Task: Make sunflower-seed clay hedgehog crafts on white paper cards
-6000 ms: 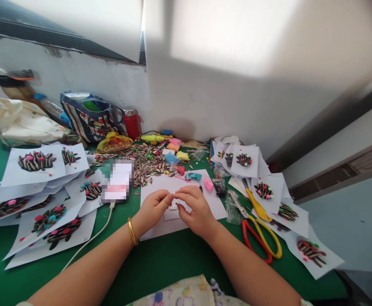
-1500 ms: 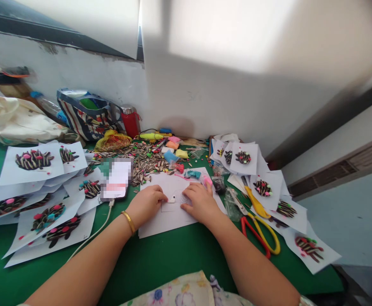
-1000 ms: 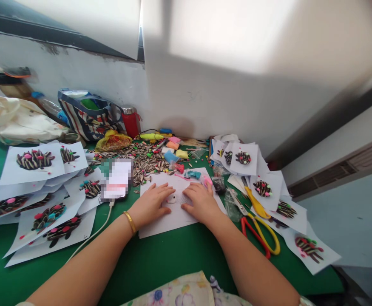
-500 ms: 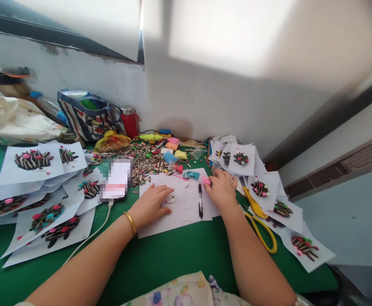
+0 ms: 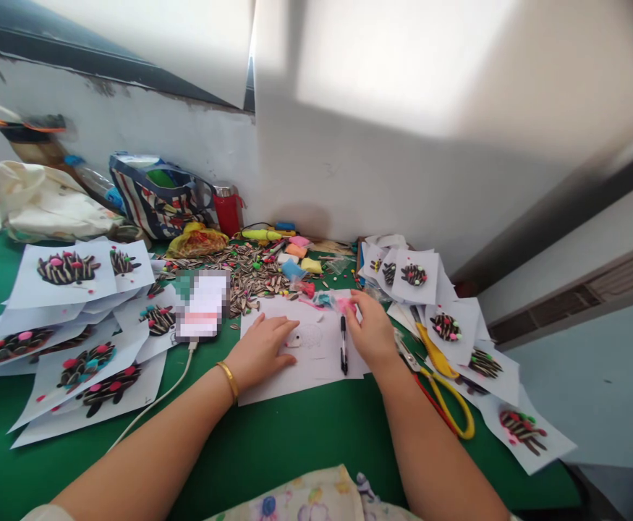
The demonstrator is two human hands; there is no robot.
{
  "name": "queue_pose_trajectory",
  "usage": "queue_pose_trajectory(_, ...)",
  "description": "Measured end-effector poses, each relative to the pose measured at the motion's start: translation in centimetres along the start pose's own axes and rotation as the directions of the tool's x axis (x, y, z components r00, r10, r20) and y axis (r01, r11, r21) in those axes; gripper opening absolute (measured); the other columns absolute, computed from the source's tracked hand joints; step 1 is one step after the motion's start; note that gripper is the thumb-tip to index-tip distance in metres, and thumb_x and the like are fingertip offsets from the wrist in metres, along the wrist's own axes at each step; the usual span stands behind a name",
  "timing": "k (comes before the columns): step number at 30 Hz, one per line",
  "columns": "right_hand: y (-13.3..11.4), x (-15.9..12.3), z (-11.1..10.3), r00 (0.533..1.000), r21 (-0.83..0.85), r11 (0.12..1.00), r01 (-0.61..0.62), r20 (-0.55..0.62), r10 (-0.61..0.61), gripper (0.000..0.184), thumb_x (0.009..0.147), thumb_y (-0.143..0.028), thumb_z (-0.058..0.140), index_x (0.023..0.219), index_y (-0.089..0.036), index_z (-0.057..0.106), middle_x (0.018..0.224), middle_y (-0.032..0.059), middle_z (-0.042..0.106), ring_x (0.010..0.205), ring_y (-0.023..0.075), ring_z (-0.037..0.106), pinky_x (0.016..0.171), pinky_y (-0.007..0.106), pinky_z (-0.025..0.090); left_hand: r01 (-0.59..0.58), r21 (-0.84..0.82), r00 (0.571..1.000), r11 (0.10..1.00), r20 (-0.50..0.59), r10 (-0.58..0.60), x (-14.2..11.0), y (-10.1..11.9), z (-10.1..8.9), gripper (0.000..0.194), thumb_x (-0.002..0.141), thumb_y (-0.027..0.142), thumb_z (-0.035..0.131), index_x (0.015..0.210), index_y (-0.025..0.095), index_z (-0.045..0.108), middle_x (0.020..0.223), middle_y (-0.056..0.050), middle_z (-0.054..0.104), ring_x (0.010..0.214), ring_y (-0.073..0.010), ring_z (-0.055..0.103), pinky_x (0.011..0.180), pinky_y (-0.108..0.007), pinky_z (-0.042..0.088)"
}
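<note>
My left hand (image 5: 266, 349) lies flat with spread fingers on a white sheet of paper (image 5: 273, 387). Beside its fingertips is a pen drawing of a small rounded animal (image 5: 308, 336), partly covered by a fingertip. My right hand (image 5: 371, 329) is curled at the sheet's upper right, thumb and fingers around a lump of pink clay (image 5: 344, 305); the exact contact is partly hidden. A black pen (image 5: 343, 346) lies on the sheet just left of that hand. Blue clay in clear wrap (image 5: 324, 299) and red clay (image 5: 308, 289) sit above the drawing.
Striped sunflower seeds (image 5: 251, 278) are heaped at the back, near colored clay packs (image 5: 293, 269). Seed-decorated papers (image 5: 66, 293) are stacked left, more papers (image 5: 446, 325) right. Yellow-handled scissors (image 5: 465, 412) lie by my right forearm. A charging phone (image 5: 203, 307) is left.
My right hand has turned and its fingers have curled in around the pink clay. My left hand stays on the sheet. The whole view has shifted slightly.
</note>
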State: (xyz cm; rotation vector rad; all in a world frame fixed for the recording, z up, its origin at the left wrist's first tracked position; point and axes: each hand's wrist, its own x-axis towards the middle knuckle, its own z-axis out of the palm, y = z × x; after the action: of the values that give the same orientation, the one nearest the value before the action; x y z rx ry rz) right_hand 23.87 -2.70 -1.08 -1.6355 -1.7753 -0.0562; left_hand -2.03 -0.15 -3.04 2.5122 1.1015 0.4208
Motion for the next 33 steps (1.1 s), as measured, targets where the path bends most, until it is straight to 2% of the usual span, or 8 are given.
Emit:
queue_pose_trajectory(3, -1.9, -0.9, 0.6, 0.995, 0.155, 0.988, 0.024, 0.094, -0.039, 0.027, 0.095, -0.030, 0.043, 0.115, -0.019, 0.058, 0.122, 0.0114, 0.064, 0.112, 0.0222, 0.060, 0.097, 0.036, 0.046, -0.033, -0.033, 0.997, 0.999, -0.069, 0.031, 0.0, 0.3, -0.2, 0.059, 0.078, 0.037, 0.071, 0.132, 0.022, 0.055, 0.135, -0.013, 0.057, 0.128, -0.0300, 0.050, 0.116, -0.057, 0.019)
queue_pose_trajectory(5, -3.2, -1.5, 0.9, 0.986, 0.251, 0.965, 0.074, 0.130, -0.109, 0.024, 0.095, -0.030, 0.044, 0.114, -0.020, 0.057, 0.122, 0.0116, 0.064, 0.113, 0.0219, 0.060, 0.097, 0.036, 0.047, -0.040, -0.106, 0.988, 0.994, -0.151, 0.024, 0.0, 0.7, -0.4, 0.046, 0.085, 0.038, 0.063, 0.128, 0.022, 0.058, 0.131, -0.012, 0.060, 0.124, -0.0273, 0.053, 0.114, -0.052, 0.029)
queue_pose_trajectory(9, -4.9, -2.3, 1.3, 0.971, 0.360, 0.921, 0.149, 0.122, -0.205, 0.011, 0.094, -0.026, 0.049, 0.101, -0.022, 0.056, 0.117, 0.0105, 0.064, 0.114, 0.0213, 0.058, 0.099, 0.037, 0.047, 0.023, -0.381, 0.958, 0.924, -0.256, -0.130, 0.0, 1.3, -0.7, 0.032, 0.093, 0.035, 0.050, 0.118, 0.019, 0.061, 0.116, -0.009, 0.067, 0.104, -0.0215, 0.063, 0.094, -0.037, 0.050)
queue_pose_trajectory(14, -4.9, -2.4, 1.4, 0.969, 0.374, 0.910, 0.176, 0.096, -0.227, 0.005, 0.091, -0.025, 0.054, 0.096, -0.022, 0.055, 0.111, 0.0099, 0.064, 0.110, 0.0220, 0.058, 0.096, 0.038, 0.048, -0.007, -0.641, 0.959, 0.768, -0.222, -0.176, 0.1, 1.6, -0.6, 0.027, 0.090, 0.036, 0.054, 0.109, 0.017, 0.061, 0.104, -0.008, 0.068, 0.092, -0.0191, 0.064, 0.085, -0.035, 0.053)
queue_pose_trajectory(18, -4.8, -2.4, 1.5, 0.973, 0.346, 0.924, 0.161, 0.102, -0.208, 0.027, 0.090, -0.027, 0.058, 0.115, -0.020, 0.054, 0.112, 0.0100, 0.064, 0.106, 0.0227, 0.060, 0.094, 0.039, 0.049, 0.009, -0.772, 0.968, 0.635, -0.152, -0.199, 0.2, 2.0, -0.9, 0.024, 0.088, 0.038, 0.058, 0.100, 0.017, 0.059, 0.087, -0.004, 0.065, 0.078, -0.0164, 0.063, 0.077, -0.033, 0.054)
queue_pose_trajectory(20, -4.9, -2.4, 1.4, 0.968, 0.326, 0.929, 0.176, 0.113, -0.222, 0.035, 0.089, -0.027, 0.059, 0.123, -0.020, 0.054, 0.116, 0.0101, 0.062, 0.110, 0.0229, 0.058, 0.097, 0.039, 0.049, 0.019, -0.797, 0.968, 0.603, -0.136, -0.210, 0.3, 2.3, -1.1, 0.025, 0.086, 0.038, 0.058, 0.099, 0.017, 0.059, 0.085, -0.003, 0.064, 0.076, -0.0155, 0.062, 0.075, -0.033, 0.054)
queue_pose_trajectory(27, -5.0, -2.2, 1.0, 0.955, 0.334, 0.929, 0.160, 0.185, -0.231, 0.035, 0.090, -0.027, 0.058, 0.125, -0.021, 0.060, 0.108, 0.0097, 0.059, 0.101, 0.0217, 0.059, 0.092, 0.036, 0.051, 0.009, -0.779, 0.972, 0.627, -0.141, -0.189, 0.2, 2.4, -0.7, 0.024, 0.085, 0.034, 0.062, 0.103, 0.018, 0.060, 0.093, -0.004, 0.065, 0.083, -0.0161, 0.063, 0.078, -0.032, 0.054)
queue_pose_trajectory(33, -5.4, -2.4, 1.2, 0.919, 0.292, 0.936, 0.198, 0.277, -0.281, 0.041, 0.095, -0.032, 0.051, 0.134, -0.019, 0.053, 0.113, 0.0113, 0.063, 0.104, 0.0230, 0.060, 0.092, 0.038, 0.050, -0.074, -0.560, 0.963, 0.825, -0.255, -0.086, 0.0, 2.3, -0.7, 0.013, 0.089, 0.027, 0.058, 0.096, 0.020, 0.067, 0.092, -0.004, 0.068, 0.087, -0.0164, 0.063, 0.081, -0.031, 0.051)
